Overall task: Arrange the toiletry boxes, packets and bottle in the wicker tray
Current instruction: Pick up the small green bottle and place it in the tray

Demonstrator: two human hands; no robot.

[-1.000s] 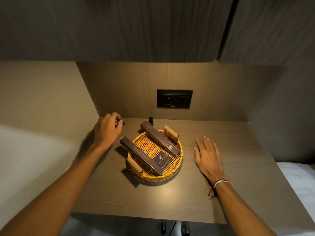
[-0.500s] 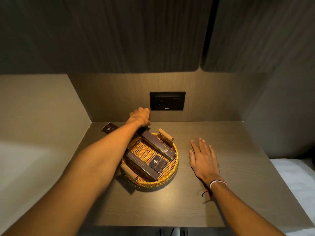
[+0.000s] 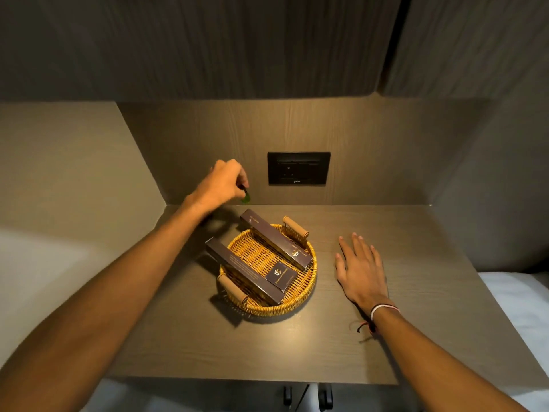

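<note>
A round wicker tray [image 3: 300, 301] with two wooden handles sits mid-table. Two long dark boxes lie across it: one [image 3: 274, 239] at the back, one [image 3: 242, 270] at the front left, both overhanging the rim. A small dark packet [image 3: 280, 275] rests between them. My left hand [image 3: 222, 182] is raised behind the tray's back left, fingers pinched on a small green bottle [image 3: 246, 198] that hangs just above the table. My right hand [image 3: 361, 269] lies flat on the table to the right of the tray, fingers apart, holding nothing.
A black wall socket panel [image 3: 298, 168] sits on the back wall. Dark cabinets hang overhead. Side walls close in the wooden table [image 3: 416, 307] on the left and right. White bedding [image 3: 520, 307] lies at the right edge.
My left hand left the small packet at the back left, reached to the bottle behind the tray, and has lifted it off the table. The right hand stayed flat.
</note>
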